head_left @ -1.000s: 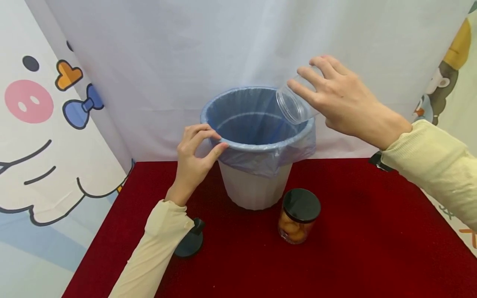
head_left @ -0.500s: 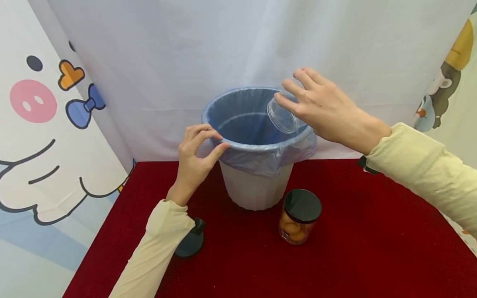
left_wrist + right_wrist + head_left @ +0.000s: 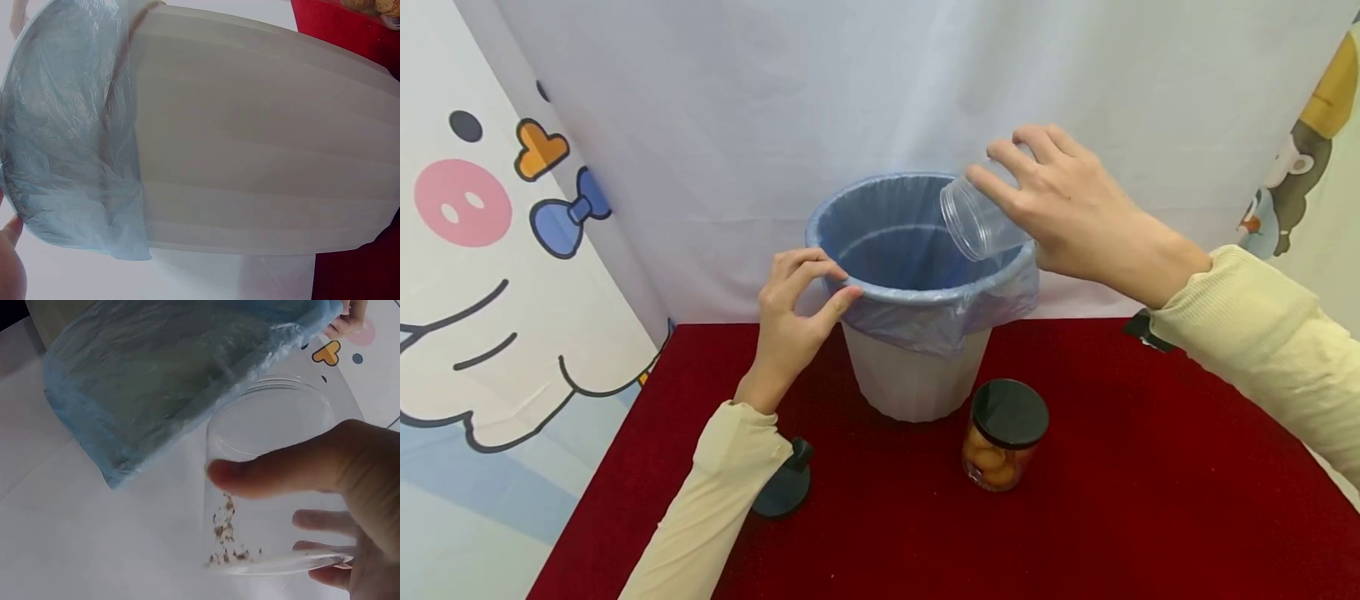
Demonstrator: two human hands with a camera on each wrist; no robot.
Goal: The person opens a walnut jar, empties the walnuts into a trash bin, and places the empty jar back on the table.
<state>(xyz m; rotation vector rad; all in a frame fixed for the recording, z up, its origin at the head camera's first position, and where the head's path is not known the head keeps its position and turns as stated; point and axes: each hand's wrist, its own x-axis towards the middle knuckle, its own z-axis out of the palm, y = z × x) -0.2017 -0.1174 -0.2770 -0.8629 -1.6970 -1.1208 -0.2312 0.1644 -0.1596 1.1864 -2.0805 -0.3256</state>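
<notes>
My right hand (image 3: 1075,212) grips a clear plastic jar (image 3: 981,218) tilted over the right side of the bin, its open mouth turned left and down. Brown crumbs (image 3: 225,531) cling inside the jar near its base in the right wrist view. A white trash bin (image 3: 917,375) stands upright, lined with a blue plastic bag (image 3: 917,321) folded over its rim. My left hand (image 3: 793,312) pinches the bin's near-left rim between thumb and fingers; in the left wrist view only part of the hand (image 3: 9,262) shows at the edge.
A lidded jar (image 3: 988,458) of round brownish pieces stands right of the bin's foot. Partly under the left sleeve lies a round dark lid (image 3: 784,492). A red cloth (image 3: 1112,467) covers the table. A white curtain (image 3: 737,125) hangs close behind the bin.
The right hand moved the jar left and down over the bin, then lifted it slightly back up and right. The left hand stayed on the rim.
</notes>
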